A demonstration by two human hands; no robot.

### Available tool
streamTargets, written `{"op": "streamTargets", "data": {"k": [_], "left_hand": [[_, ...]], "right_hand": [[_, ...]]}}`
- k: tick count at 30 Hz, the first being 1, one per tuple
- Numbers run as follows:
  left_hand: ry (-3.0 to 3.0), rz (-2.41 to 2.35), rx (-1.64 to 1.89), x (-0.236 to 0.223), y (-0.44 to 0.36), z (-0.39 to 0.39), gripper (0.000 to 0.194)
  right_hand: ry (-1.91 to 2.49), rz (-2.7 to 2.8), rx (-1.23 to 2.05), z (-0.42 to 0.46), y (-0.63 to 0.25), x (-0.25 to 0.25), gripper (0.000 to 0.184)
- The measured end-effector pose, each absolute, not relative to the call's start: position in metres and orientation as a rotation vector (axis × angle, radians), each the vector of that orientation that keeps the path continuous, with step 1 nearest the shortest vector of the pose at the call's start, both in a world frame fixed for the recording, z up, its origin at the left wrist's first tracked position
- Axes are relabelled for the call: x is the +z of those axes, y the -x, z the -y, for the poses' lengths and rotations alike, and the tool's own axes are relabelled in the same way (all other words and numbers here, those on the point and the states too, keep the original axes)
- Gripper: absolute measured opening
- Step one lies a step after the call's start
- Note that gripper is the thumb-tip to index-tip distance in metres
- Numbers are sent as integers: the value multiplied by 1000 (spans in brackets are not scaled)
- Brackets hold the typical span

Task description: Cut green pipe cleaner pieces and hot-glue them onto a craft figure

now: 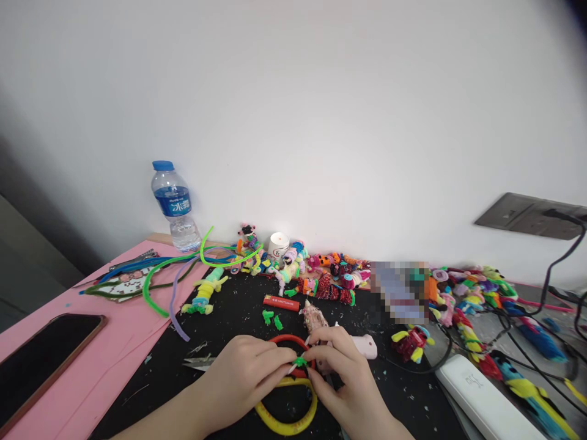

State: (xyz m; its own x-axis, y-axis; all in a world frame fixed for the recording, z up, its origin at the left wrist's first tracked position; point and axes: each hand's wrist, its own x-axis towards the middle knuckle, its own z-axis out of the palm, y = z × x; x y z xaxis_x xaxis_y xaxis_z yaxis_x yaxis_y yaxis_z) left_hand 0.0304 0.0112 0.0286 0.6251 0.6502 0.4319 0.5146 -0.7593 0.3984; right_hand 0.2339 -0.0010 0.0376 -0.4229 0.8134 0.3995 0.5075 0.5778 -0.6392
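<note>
Between the fingertips of both my hands is a small green pipe-cleaner piece (pixel 300 362). My left hand (pixel 250 370) pinches it from the left, and my right hand (pixel 343 373) pinches it from the right. Beneath the hands lie scissors, with a red handle (pixel 284 338) and a yellow handle (pixel 287 426); blades (pixel 198 364) poke out left of my left wrist. Two loose green pipe-cleaner pieces (pixel 272 319) lie just beyond, near a red lighter (pixel 281 302). A pale pink glue gun (pixel 364 346) is partly hidden behind my right hand.
Along the wall sit many pipe-cleaner figures (pixel 330 287). A water bottle (pixel 175 208), loose pipe cleaners (pixel 156 287) and a phone (pixel 46 366) are on the left. At right are a white power bank (pixel 486 397), black cables (pixel 527 357) and a wall socket (pixel 527 215).
</note>
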Motion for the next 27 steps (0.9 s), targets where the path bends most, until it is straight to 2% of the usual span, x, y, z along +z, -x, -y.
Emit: {"op": "streamTargets", "data": {"k": [27], "left_hand": [[-2509, -960, 791, 30, -30, -11, 15]], "right_hand": [[1060, 2085, 566, 1, -234, 39, 23]]}}
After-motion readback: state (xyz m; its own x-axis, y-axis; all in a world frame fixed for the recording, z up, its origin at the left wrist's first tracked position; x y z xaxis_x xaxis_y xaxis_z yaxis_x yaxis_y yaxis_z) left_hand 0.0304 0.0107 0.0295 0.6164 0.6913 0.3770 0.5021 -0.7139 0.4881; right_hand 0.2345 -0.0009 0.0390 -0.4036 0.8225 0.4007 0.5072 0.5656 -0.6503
